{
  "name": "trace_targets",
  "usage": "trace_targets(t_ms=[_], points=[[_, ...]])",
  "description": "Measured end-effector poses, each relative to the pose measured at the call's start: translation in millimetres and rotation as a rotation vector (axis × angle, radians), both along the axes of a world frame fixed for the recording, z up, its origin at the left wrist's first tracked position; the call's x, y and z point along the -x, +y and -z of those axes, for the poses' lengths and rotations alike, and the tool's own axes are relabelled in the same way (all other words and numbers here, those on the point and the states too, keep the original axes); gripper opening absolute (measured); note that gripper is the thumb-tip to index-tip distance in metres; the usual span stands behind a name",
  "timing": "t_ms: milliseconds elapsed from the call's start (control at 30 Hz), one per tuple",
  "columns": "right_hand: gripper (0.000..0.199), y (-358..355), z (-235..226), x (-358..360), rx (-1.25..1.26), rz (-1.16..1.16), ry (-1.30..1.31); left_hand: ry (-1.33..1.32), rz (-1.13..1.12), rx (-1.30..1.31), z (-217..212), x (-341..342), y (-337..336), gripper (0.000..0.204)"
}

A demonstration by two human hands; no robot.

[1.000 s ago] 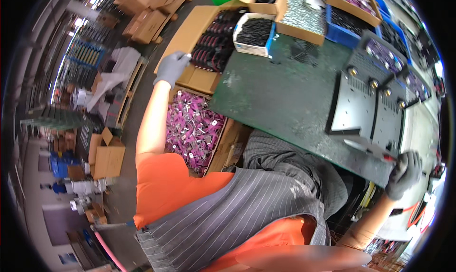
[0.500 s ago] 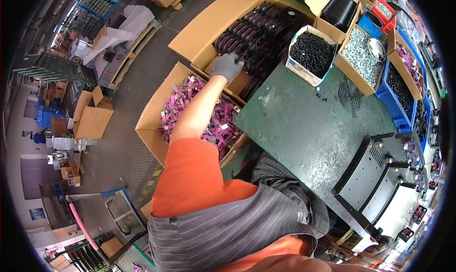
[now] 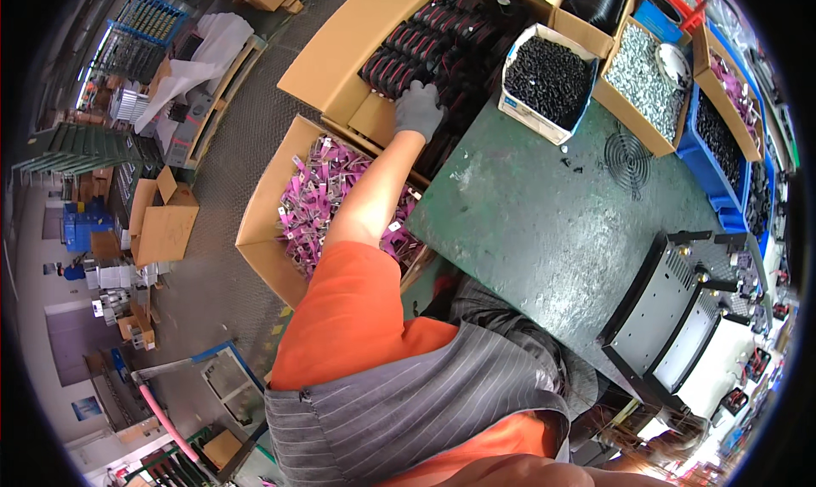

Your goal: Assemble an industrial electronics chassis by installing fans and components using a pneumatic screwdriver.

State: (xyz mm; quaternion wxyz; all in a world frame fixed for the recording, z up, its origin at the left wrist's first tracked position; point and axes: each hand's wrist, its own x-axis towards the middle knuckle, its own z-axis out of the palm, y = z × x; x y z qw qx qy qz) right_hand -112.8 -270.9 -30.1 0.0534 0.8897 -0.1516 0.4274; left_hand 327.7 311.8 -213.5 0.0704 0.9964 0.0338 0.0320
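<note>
Left hand (image 3: 419,110): curled at the black parts (image 3: 398,69); whether any is gripped cannot be told.
Black parts: stacked crosswise in the carton (image 3: 336,49), left of the tabletop (image 3: 527,211), just past the left fingertips.
Right hand (image 3: 682,430): farther, obscured; state cannot be told.

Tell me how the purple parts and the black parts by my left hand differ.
The purple parts are purple with silvery bits; the black parts are dark with red edging. The purple parts lie jumbled, while many black parts line up in rows. Your left hand is at the black parts; only your forearm passes over the purple parts. Both sit in open cardboard boxes beside the table.
</note>
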Motion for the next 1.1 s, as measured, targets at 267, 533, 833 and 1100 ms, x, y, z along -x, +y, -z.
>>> trace_targets(t_ms=[267, 533, 833, 1100], points=[[0.049, 64.5, -33.4, -37.1, -0.114, -0.115, 0.046, -0.215, 0.015, 0.193, -46.7, 0.0, 0.6, 0.022], [0.044, 61.1, -30.3, -39.5, -0.106, -0.201, 0.038, -0.599, 0.094, 0.186, -191.8, 33.5, 10.6, 0.024], [0.045, 83.6, -40.8, -52.9, -0.075, -0.29, 0.062, -0.231, 0.009, -0.322, -190.5, 16.2, 31.6, 0.031], [0.045, 83.3, -39.5, -47.8, -0.066, -0.26, 0.024, -0.46, -0.051, -0.316, -203.0, 36.1, 78.5, 0.027]])
